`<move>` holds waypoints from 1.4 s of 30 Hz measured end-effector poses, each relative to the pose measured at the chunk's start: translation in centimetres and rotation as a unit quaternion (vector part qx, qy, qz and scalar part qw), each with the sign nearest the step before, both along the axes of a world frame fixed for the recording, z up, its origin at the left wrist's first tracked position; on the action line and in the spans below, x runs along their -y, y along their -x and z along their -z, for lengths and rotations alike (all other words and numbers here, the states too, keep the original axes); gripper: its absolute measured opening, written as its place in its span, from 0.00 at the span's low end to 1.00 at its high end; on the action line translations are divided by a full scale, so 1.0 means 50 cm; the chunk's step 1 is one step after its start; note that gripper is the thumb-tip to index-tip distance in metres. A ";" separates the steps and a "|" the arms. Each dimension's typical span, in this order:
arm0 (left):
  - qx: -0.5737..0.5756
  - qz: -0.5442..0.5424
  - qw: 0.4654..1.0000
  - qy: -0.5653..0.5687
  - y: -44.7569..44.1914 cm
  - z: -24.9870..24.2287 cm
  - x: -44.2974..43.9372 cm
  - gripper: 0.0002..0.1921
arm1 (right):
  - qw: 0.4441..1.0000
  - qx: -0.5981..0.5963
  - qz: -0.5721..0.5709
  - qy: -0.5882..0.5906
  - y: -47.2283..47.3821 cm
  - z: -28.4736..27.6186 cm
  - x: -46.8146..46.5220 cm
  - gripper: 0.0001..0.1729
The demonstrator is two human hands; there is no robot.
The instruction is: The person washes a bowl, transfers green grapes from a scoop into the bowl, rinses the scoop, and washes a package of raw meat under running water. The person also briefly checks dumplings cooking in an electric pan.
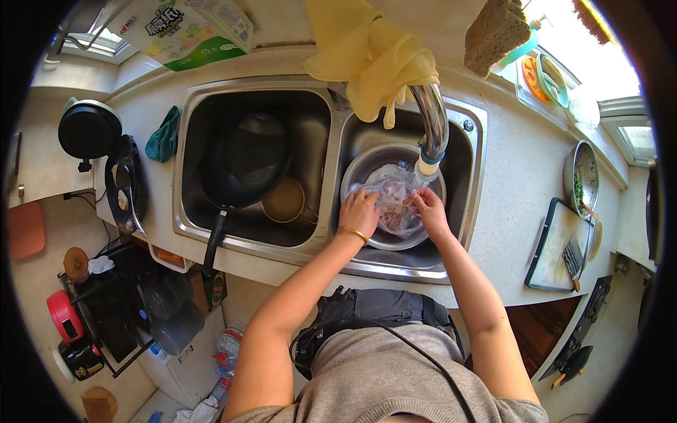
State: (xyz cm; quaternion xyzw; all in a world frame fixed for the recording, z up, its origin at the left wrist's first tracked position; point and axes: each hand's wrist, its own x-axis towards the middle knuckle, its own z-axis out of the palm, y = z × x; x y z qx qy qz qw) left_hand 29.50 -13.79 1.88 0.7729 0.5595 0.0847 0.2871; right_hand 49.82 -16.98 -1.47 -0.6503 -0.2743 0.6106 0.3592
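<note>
A clear plastic bag of reddish meat (394, 198) lies in a round metal basin (365, 158) in the right sink bowl. My left hand (360, 212) grips the bag's left side, and a gold-coloured bracelet circles that wrist. My right hand (428, 210) pinches the bag's plastic on the right between thumb and fingers. Just above the bag, the curved metal faucet (429, 121) ends in a pale nozzle, with water seemingly coming out. Yellow rubber gloves (375, 58) drape over the faucet.
The left sink bowl holds a black frying pan (246, 158) and a small pot (284, 200). A teal cloth (163, 135) lies left of it. On the right counter are a cutting board (555, 248), a knife (573, 259) and a metal bowl with greens (581, 177). A sponge (494, 37) is beyond the sink.
</note>
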 end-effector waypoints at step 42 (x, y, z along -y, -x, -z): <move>0.222 -0.041 0.973 0.054 -0.072 0.137 -0.004 0.06 | 0.970 0.212 -0.012 -0.115 0.034 0.048 0.028 0.08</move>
